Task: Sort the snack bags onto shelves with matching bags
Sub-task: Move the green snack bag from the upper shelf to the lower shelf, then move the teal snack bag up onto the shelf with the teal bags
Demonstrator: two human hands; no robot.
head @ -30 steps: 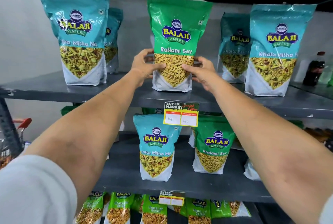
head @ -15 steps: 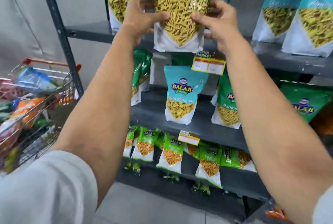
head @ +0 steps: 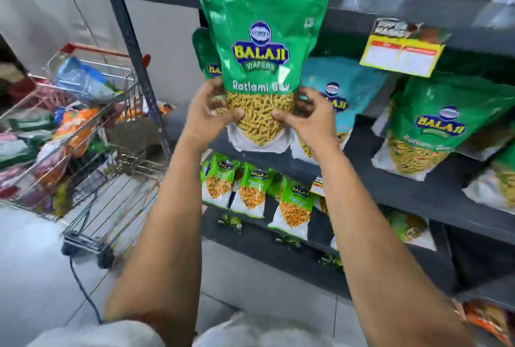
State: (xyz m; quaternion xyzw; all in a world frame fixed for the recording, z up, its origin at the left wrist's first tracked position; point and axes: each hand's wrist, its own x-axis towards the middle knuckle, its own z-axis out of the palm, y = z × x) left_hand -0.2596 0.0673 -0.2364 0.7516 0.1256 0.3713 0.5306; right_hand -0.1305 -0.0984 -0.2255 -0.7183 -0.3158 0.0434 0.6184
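I hold a green Ratlami Sev bag [head: 260, 48] upright in the air in front of the middle shelf [head: 412, 193]. My left hand [head: 207, 116] grips its lower left side and my right hand [head: 309, 119] grips its lower right side. Another green Ratlami Sev bag [head: 434, 123] stands on that shelf to the right. A teal Khatta Mitha Mix bag [head: 342, 87] stands just behind my right hand. One more green bag [head: 204, 54] is partly hidden behind the held one.
Small light-green bags [head: 248, 189] line the lower shelf. A wire shopping cart [head: 92, 134] full of mixed snack bags stands at the left beside the rack's dark upright post [head: 131, 40]. A yellow price tag [head: 401, 56] hangs from the upper shelf edge. Grey tiled floor lies below.
Both hands have lifted the green Ratlami Sev bag off the upper shelf and brought it down to the middle shelf's level. My view has tilted down and left, showing the cart.
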